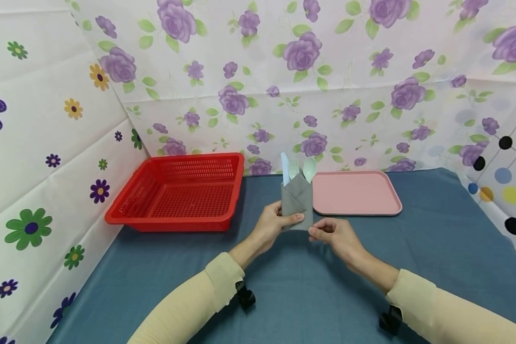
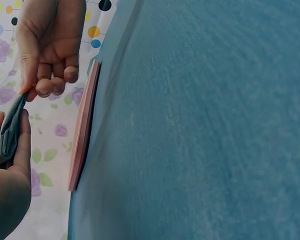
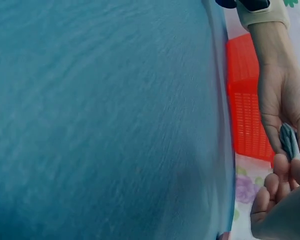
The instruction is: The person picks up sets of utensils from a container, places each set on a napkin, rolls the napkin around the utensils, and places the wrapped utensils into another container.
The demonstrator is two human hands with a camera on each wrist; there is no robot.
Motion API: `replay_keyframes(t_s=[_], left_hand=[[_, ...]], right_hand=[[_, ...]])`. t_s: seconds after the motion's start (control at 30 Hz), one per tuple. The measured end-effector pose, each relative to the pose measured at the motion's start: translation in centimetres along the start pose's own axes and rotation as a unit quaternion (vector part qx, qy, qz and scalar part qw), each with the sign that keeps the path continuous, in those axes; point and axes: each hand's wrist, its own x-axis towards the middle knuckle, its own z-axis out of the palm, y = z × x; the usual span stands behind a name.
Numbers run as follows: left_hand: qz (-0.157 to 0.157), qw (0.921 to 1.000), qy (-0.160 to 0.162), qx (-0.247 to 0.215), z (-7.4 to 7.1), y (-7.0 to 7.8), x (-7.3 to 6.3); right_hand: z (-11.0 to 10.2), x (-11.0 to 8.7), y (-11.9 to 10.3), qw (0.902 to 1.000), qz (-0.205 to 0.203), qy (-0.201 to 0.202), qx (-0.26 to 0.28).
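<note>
A folded grey napkin pouch (image 1: 298, 200) is held upright above the table. From its top stick out a pale blue knife (image 1: 285, 168), a mint fork (image 1: 293, 168) and a mint spoon (image 1: 309, 168). My left hand (image 1: 273, 223) grips the pouch from the left side, thumb across its front. The right hand (image 1: 336, 237) pinches the pouch's lower right corner between thumb and fingertips. In the left wrist view the napkin (image 2: 11, 127) appears edge-on between both hands; the right wrist view shows its folded bottom edge (image 3: 289, 141).
At the back left stands a red plastic basket (image 1: 176, 223) with perforated walls. A pink tray (image 1: 354, 193) lies at the back right, partly behind the pouch. Blue cloth (image 1: 309, 296) covers the table, and flowered sheets (image 1: 266, 62) hang behind and at the sides.
</note>
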Motion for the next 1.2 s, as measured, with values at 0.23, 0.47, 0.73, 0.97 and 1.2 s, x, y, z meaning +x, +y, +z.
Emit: replay_keyframes(t_s=[0.23,0.47,0.73,0.97,1.2], left_hand=[[-0.001,1.0000,-0.007,-0.002,-0.1,0.3,-0.1],[-0.002,1.0000,-0.007,0.002,-0.3,0.4,-0.3],[-0.007,1.0000,0.002,0.002,-0.6,0.7,-0.4],[-0.007,1.0000,0.004,0.002,-0.9,1.0,-0.3],[-0.006,0.9999,0.007,0.007,-1.1,1.5,-0.4]], right_hand=[[0.0,0.0,-0.2,0.9998,-0.003,-0.001,0.021],[0.0,0.1,-0.1,0.9997,-0.008,-0.018,0.014],[-0.2,0.6,-0.1,0.9992,-0.019,-0.035,0.000],[-0.1,0.8,-0.4,0.9991,-0.020,-0.038,-0.005],[0.2,1.0,-0.7,0.9995,-0.016,-0.029,0.001]])
